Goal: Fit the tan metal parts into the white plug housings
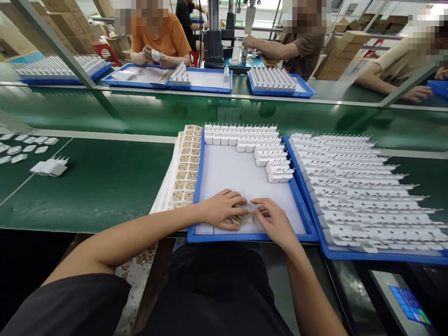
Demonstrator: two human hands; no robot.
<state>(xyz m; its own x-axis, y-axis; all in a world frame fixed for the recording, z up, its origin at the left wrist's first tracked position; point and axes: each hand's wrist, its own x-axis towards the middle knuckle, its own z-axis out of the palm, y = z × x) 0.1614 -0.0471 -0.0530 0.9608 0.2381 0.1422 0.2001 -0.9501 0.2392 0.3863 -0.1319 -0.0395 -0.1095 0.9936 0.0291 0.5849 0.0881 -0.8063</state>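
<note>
In front of me lies a blue-rimmed tray (196,186) with a white base. My left hand (227,209) rests near its front edge, fingers spread over a small heap of tan pieces (248,217), too small to name. On the heap's right side is my right hand (275,218), its fingers bent and apart, with nothing visible in them. White plug housings with pins (241,135) stand in rows along the tray's back and step down its right side. Part of the heap is hidden under the left fingers.
To the left, a white holder with rows of tan circuit-board-like pieces (186,165) touches the tray. A second blue tray (324,247) on the right is full of white plug housings. More white parts (51,166) lie far left. Several people work across the green bench (105,186).
</note>
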